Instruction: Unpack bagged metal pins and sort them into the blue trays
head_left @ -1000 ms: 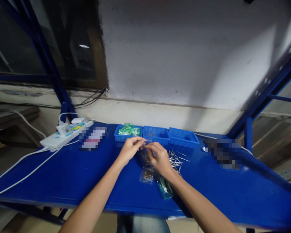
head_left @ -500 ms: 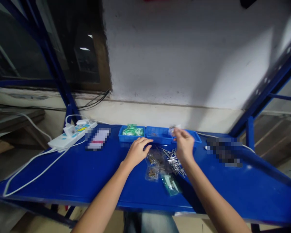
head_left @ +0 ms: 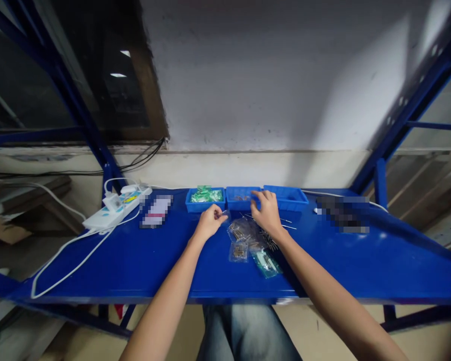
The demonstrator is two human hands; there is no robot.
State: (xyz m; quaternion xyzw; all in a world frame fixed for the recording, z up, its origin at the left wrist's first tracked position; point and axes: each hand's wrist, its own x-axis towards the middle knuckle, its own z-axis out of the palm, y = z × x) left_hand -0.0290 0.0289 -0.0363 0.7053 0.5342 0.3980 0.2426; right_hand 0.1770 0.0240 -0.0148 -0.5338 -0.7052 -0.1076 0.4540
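My left hand (head_left: 209,222) is closed in a pinch in front of the left bin, and a small clear plastic bag (head_left: 224,216) pokes out past its fingertips. My right hand (head_left: 266,209) hovers by the front of the middle blue bin (head_left: 243,204), fingers apart and curved, with nothing seen in them. Below the hands lie clear bags of brass-coloured screws (head_left: 239,252) and a green-edged bag (head_left: 266,264) with white and metal pieces. Thin metal rods (head_left: 287,225), partly hidden by my right hand and wrist, lie loose beside them.
A left bin (head_left: 205,206) holds green-and-clear packets; a right bin (head_left: 287,204) stands at the row's end. A white power strip (head_left: 115,213) with cables and a blurred phone-like object (head_left: 157,211) lie left. A blurred dark object (head_left: 342,214) lies right on the blue table (head_left: 135,271).
The small clear bag, held up by my right hand before, now appears in my left hand, which has closed. My right hand has moved left and opened. The camera view has shifted slightly.
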